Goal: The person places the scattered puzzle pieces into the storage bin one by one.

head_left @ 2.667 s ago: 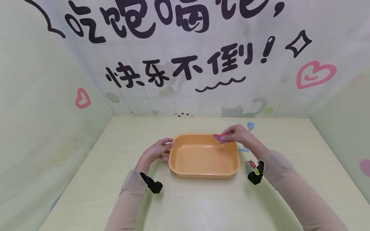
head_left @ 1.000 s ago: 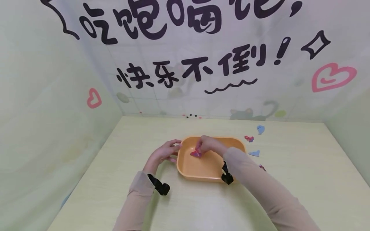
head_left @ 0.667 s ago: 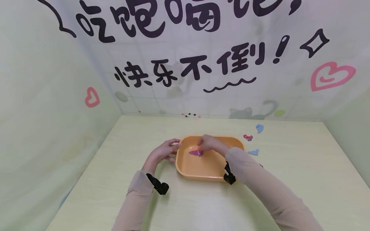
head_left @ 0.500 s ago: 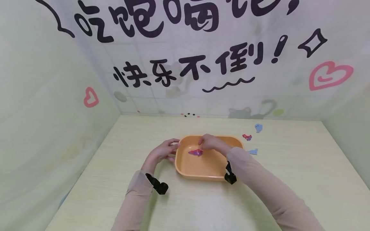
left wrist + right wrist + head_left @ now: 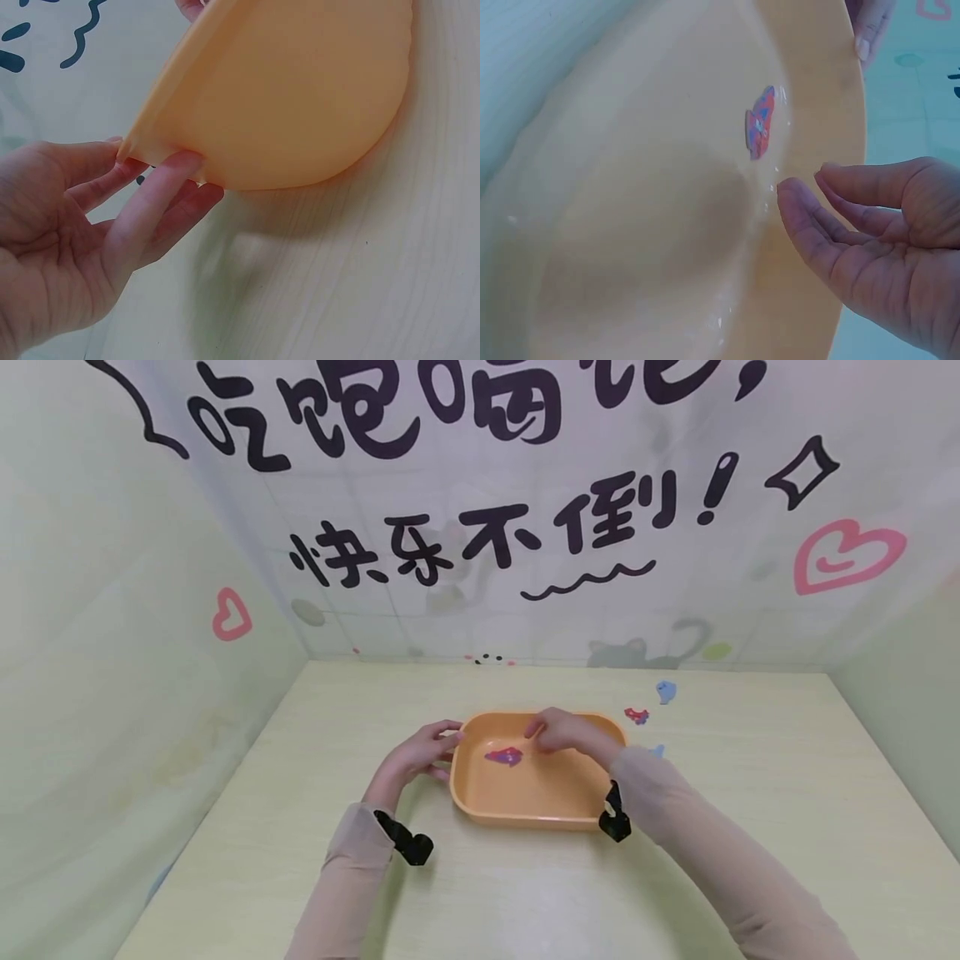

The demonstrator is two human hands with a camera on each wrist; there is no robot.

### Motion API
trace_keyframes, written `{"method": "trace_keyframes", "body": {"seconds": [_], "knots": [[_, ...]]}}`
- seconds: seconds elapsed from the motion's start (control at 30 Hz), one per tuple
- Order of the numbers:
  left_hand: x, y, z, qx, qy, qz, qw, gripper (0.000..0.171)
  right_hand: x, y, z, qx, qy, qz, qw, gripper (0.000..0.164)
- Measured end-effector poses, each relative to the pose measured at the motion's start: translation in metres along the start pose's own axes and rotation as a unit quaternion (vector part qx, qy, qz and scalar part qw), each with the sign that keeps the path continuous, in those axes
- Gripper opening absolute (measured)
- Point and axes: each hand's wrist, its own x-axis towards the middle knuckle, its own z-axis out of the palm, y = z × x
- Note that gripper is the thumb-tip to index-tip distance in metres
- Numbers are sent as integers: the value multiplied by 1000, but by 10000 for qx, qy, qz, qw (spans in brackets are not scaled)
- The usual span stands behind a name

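An orange basin (image 5: 525, 818) with rounded corners stands on the table. My left hand (image 5: 420, 753) grips it at its left rim; in the left wrist view, the thumb lies against the outer wall while fingertips reach the edge. A small flat cut-out piece (image 5: 505, 756), red with purple and blue print, lies on the basin floor towards the left. My right hand (image 5: 566, 732) hovers inside the basin, right of that piece. In the right wrist view its fingers bend loosely, thumb and fingertips apart, nothing between them.
Right of the basin lie a red patterned piece (image 5: 637, 716), a light blue piece (image 5: 666, 692) and another blue piece (image 5: 657, 751) partly covered by the right sleeve. A white printed cloth wall (image 5: 420, 635) rises behind the table; pale walls flank both sides.
My right hand has carried the red and purple piece from the basin's right back corner leftward, let go of it on the floor, and drawn back slightly right. The left hand still holds the rim.
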Motion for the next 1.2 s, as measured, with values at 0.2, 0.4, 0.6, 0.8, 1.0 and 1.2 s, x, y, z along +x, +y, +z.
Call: {"method": "trace_keyframes", "body": {"seconds": [0.2,0.4,0.6,0.8,1.0,1.2], "knots": [[0,2,0,49,-46,3,10000,41,1,21,-21,370,-295,-591,9971,26],[1,0,-1,-12,9,-35,10000,40,-51,-16,-35,194,112,19,9997,32],[0,1,0,1,-48,31,10000,40,-71,-14,-50,355,184,188,9990,34],[0,0,-1,-7,-68,33,10000,41,-75,-2,-64,450,329,328,9979,33],[1,0,-1,31,-16,-45,10000,41,-79,7,-73,512,403,431,9969,33],[2,0,-1,36,-2,-57,10000,41,-81,16,-82,621,489,419,9960,36]]}}
